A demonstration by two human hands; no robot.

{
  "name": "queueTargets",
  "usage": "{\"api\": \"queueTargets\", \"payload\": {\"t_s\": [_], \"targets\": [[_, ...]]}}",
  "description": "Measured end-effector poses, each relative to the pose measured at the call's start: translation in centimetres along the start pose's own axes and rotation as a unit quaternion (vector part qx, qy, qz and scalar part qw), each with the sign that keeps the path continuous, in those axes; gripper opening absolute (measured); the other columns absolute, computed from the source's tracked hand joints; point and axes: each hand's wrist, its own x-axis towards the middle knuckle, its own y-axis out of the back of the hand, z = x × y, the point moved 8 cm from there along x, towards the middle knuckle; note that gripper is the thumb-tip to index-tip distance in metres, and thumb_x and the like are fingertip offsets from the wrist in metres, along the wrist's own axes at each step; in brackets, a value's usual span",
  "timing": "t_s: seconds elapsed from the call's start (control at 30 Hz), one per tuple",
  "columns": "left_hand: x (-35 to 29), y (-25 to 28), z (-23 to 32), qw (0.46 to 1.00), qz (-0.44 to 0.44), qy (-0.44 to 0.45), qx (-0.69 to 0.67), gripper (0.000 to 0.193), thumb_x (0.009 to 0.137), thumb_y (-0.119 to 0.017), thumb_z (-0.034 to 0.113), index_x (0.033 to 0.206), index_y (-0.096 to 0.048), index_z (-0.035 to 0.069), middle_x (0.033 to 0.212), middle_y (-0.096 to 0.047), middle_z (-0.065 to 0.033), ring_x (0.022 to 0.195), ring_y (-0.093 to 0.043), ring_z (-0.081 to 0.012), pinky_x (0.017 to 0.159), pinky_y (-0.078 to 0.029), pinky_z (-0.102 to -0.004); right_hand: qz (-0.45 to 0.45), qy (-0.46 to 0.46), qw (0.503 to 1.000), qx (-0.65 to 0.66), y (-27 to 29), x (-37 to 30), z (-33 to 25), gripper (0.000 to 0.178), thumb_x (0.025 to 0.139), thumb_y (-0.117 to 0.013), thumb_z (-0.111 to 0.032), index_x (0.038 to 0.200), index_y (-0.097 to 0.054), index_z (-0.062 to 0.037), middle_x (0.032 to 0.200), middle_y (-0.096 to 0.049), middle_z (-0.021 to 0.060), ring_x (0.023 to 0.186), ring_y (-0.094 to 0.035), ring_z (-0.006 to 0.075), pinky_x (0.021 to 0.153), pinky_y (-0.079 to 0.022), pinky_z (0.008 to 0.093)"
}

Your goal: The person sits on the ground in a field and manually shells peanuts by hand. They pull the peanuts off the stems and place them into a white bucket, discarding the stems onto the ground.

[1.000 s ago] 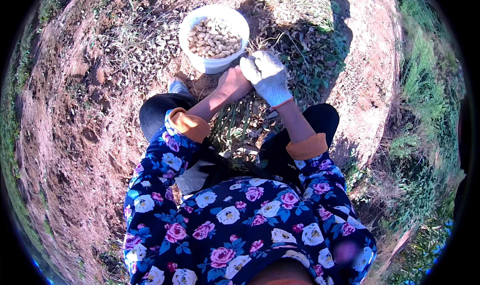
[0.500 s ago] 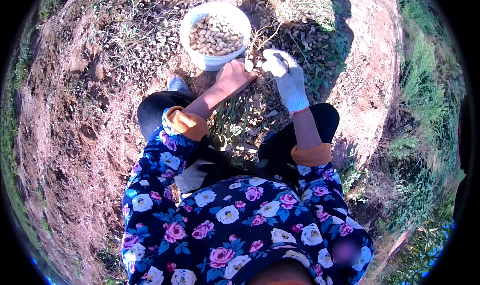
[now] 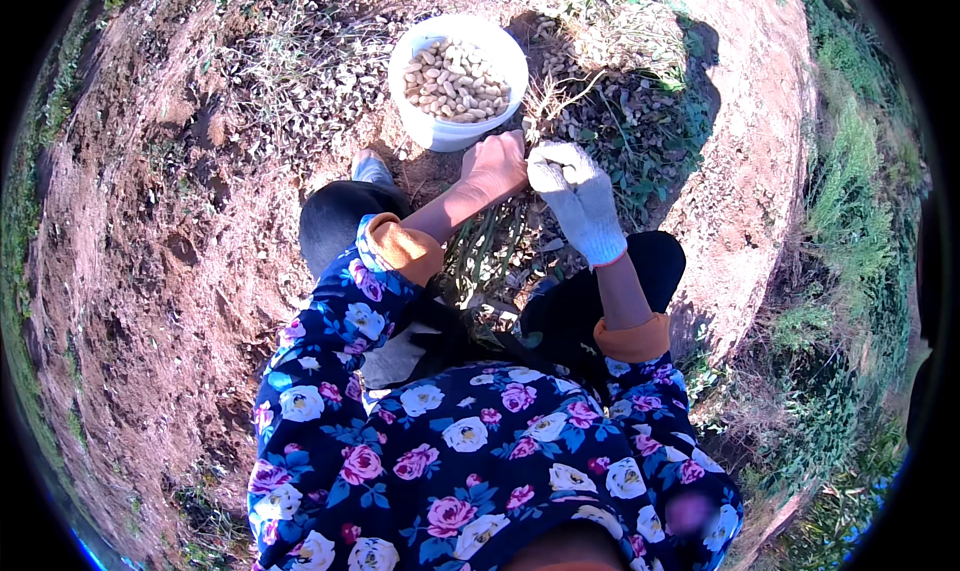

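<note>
The bucket (image 3: pixel 442 137) and glove (image 3: pixel 582 206) are showing white, peanuts (image 3: pixel 455 83) tan, cuffs (image 3: pixel 632 339) orange; the navy shirt (image 3: pixel 415 426) is bearing pink and white roses (image 3: pixel 451 516)

Dressed in a dark blue top (image 3: pixel 500 408) with pink and white roses (image 3: pixel 451 516), orange cuffs (image 3: pixel 632 340) — black trousers (image 3: pixel 342 226) — and a white, red-hemmed glove (image 3: pixel 592 227) on the right hand (image 3: pixel 572 183).
</note>
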Motion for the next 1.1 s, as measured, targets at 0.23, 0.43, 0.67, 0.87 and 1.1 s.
{"api": "queueTargets", "payload": {"t_s": [0.23, 0.43, 0.67, 0.87, 1.1], "targets": [[-0.6, 0.4, 0.5, 0.996, 0.014, 0.018, -0.089, 0.046, 0.073, -0.060, 0.044, 0.093, -0.060, 0.002, 0.091, -0.062, -0.0209, 0.089, -0.061, -0.0324, 0.076, -0.048, -0.0396, -0.120, -0.081, 0.988, 0.054, -1.2, -1.5, -0.2, 0.021, 0.079, -0.061, -0.014, 0.097, -0.058, -0.0030, 0.086, -0.060, 0.0068, 0.075, -0.057, 0.0154, 0.069, -0.045, 0.0283], [0.7, -2.7, -0.2, 0.970, 0.027, -0.040, -0.237, 0.051, 0.073, -0.061, 0.044, 0.109, -0.056, 0.008, 0.097, -0.063, -0.0146, 0.092, -0.060, -0.0289, 0.082, -0.047, -0.0362, 0.040, 0.128, 0.977, 0.165, -0.4, -0.3, -9.1, 0.035, 0.077, -0.066, -0.016, 0.107, -0.055, -0.0022, 0.098, -0.060, 0.0136, 0.092, -0.060, 0.0240, 0.079, -0.047, 0.0343], [0.0, -1.0, 2.6, 0.948, -0.059, -0.114, -0.293, 0.029, 0.081, -0.057, 0.023, 0.105, -0.060, 0.007, 0.088, -0.064, -0.0111, 0.084, -0.060, -0.0188, 0.079, -0.045, -0.0306, 0.065, 0.323, 0.858, -0.394, 2.1, 11.5, -7.7, 0.021, 0.081, -0.054, -0.026, 0.089, -0.062, -0.0089, 0.086, -0.056, 0.0161, 0.089, -0.049, 0.0336, 0.088, -0.036, 0.0467], [1.3, -2.1, -0.1, 0.918, -0.030, -0.113, -0.379, 0.022, 0.083, -0.058, 0.019, 0.099, -0.063, 0.004, 0.082, -0.065, -0.0053, 0.075, -0.056, -0.0096, 0.072, -0.044, -0.0268, 0.181, 0.086, 0.978, -0.056, 6.9, 4.3, -1.3, 0.025, 0.082, -0.062, -0.020, 0.100, -0.058, -0.0032, 0.085, -0.061, 0.0060, 0.078, -0.060, 0.0134, 0.069, -0.048, 0.0285], [-0.2, 0.0, 1.9, 0.940, 0.013, -0.160, -0.300, 0.026, 0.082, -0.060, 0.019, 0.102, -0.061, 0.001, 0.086, -0.065, -0.0072, 0.077, -0.055, -0.0101, 0.071, -0.045, -0.0265, 0.040, 0.016, 0.986, -0.161, 3.2, 1.8, 4.7, 0.038, 0.082, -0.056, -0.040, 0.099, -0.058, -0.0071, 0.096, -0.061, 0.0070, 0.092, -0.059, 0.0240, 0.080, -0.045, 0.0333]]}}
